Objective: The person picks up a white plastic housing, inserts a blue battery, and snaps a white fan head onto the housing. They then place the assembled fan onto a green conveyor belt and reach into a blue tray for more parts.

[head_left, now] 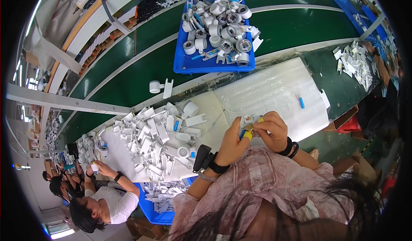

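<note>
My left hand (234,141) is closed around a small white plastic part (246,120), held just above the near edge of the white sheet. A bit of blue shows beside its thumb. My right hand (274,129) meets it there with fingers pinched at the part; what lies between those fingertips is too small to make out. Yellow coverings show on fingertips of both hands. Farther right on the sheet (274,82) lies a blue cylindrical battery (301,102) with thin wires. A heap of white plastic housings (154,133) spreads to the left of my hands.
A blue tray (182,65) full of white round-headed units stands on the green conveyor (292,24). One such unit (155,86) lies left of it. White pieces (354,62) are piled at far right. Lower left are a blue bin (161,217) and a co-worker (116,202).
</note>
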{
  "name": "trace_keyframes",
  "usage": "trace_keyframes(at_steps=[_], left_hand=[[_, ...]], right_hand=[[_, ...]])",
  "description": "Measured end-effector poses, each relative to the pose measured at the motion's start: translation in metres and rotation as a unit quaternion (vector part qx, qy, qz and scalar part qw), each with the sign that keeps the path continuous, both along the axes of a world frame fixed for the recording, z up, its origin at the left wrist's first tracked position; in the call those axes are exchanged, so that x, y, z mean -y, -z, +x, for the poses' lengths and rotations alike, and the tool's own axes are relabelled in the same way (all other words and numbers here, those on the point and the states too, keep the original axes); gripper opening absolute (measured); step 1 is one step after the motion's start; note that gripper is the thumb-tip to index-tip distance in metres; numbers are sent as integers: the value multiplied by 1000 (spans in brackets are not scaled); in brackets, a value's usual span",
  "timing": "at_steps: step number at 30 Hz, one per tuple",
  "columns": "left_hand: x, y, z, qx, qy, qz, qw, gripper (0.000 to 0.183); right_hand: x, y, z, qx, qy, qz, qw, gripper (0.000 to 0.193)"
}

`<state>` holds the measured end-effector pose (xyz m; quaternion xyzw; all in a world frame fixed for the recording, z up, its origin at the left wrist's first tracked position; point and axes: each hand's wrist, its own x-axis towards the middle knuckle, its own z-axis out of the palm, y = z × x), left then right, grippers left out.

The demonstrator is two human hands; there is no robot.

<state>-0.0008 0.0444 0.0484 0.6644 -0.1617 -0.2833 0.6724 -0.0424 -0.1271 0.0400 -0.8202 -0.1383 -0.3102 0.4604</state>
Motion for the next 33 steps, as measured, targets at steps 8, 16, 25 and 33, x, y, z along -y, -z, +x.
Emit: trace_keyframes(at_steps=[8, 16, 25, 33], left_hand=[[1, -4, -3, 38, -5, 22, 999, 40], [-2, -5, -7, 42, -7, -26, 999, 44], [1, 4, -9, 52, -24, 7, 998, 42], [5, 5, -8, 36, -51, 20, 998, 27]], right_hand=[[0, 1, 1, 3, 11, -15, 1000, 25], [-2, -10, 0, 3, 17, -21, 1000, 29], [0, -14, 4, 1, 8, -45, 999, 29], [-4, -2, 7, 1, 17, -40, 999, 29]])
